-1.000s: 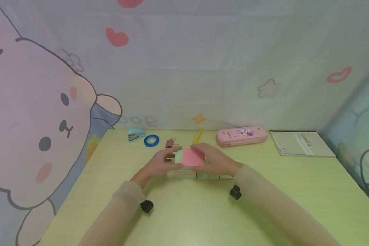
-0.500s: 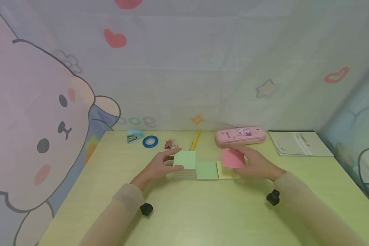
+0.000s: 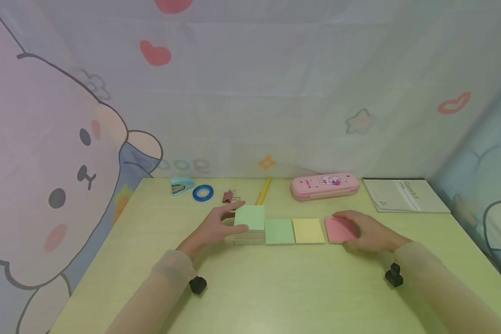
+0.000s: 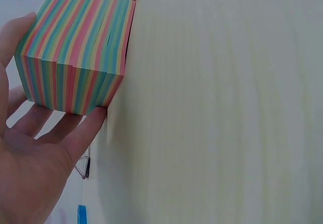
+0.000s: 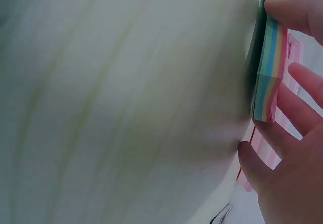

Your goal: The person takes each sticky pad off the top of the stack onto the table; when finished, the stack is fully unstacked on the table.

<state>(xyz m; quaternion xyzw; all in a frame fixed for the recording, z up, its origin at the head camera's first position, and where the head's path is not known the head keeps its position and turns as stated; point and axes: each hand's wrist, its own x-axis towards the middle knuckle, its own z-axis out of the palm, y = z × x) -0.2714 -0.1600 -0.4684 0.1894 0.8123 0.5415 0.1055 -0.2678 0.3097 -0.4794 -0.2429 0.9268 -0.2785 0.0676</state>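
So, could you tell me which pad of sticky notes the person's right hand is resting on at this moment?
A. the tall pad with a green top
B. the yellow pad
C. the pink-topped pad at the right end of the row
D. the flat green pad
C: the right hand grips the pink-topped pad at the row's right end, while the left hand holds the tall pad.

Both forearms are covered by long, pale beige sleeves of thin, semi-sheer fabric, one on the left arm (image 3: pixel 150 292) and one on the right arm (image 3: pixel 442 292). Each sleeve ends at the wrist in a gathered cuff. A small black block-shaped device is mounted at each wrist: the left unit (image 3: pixel 197 285) sits at 5 o'clock of its cuff, the right unit (image 3: pixel 394 275) at 7 o'clock. Both hands, left hand (image 3: pixel 215 227) and right hand (image 3: pixel 369 232), are bare; no rings or gloves show.
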